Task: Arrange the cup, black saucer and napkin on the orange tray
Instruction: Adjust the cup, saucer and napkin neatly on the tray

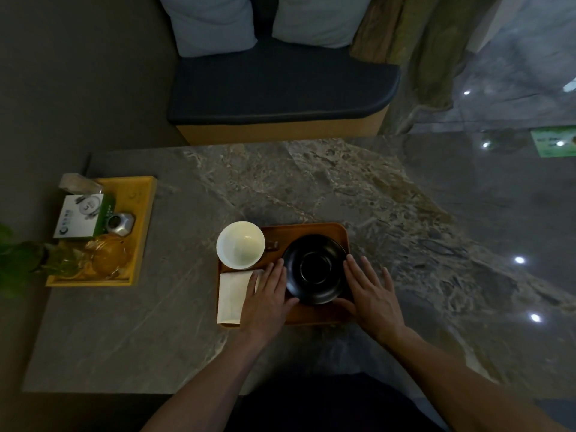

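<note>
An orange tray (311,230) lies on the marble table in front of me. The black saucer (314,269) sits on its right half. My left hand (268,294) and my right hand (372,294) flank the saucer, fingers spread, with thumbs and fingertips touching its rim. The white cup (240,245) stands upright and empty at the tray's far-left corner. A folded white napkin (232,296) lies along the tray's left edge, partly under my left hand.
A yellow tray (146,213) at the table's left holds a box, a small metal object and glassware. A green plant (18,257) is beside it. A dark-cushioned bench (280,85) stands beyond the table's far edge.
</note>
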`<move>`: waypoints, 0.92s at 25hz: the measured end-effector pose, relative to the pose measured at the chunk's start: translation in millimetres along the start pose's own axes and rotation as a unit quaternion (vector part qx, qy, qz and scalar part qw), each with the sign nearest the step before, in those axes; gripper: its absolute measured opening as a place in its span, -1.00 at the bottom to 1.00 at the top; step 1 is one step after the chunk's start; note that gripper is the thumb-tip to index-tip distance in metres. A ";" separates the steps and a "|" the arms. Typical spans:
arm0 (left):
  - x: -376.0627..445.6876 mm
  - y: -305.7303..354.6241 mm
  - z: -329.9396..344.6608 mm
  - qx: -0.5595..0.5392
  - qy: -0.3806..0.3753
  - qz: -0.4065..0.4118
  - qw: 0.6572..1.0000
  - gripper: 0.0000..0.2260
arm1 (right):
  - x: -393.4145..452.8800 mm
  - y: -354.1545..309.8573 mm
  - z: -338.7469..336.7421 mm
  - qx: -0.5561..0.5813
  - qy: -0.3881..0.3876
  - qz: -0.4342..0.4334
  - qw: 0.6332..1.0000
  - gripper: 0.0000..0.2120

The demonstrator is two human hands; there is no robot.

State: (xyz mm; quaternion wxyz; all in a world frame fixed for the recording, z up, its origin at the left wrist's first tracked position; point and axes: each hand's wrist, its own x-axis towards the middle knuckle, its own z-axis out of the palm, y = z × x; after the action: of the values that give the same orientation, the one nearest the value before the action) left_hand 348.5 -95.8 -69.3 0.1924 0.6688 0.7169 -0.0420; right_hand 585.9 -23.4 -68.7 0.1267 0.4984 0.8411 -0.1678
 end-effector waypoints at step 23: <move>-9.0 2.6 -0.5 -0.046 -0.007 -0.028 0.999 -0.37 | -0.8 -2.1 4.4 0.008 0.008 -0.003 1.000 -0.24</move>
State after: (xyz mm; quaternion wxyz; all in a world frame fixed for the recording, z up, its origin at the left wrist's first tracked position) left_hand 351.2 -103.9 -65.3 0.2268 0.6383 0.7354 -0.0191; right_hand 584.6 -26.8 -72.1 0.1153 0.4986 0.8419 -0.1711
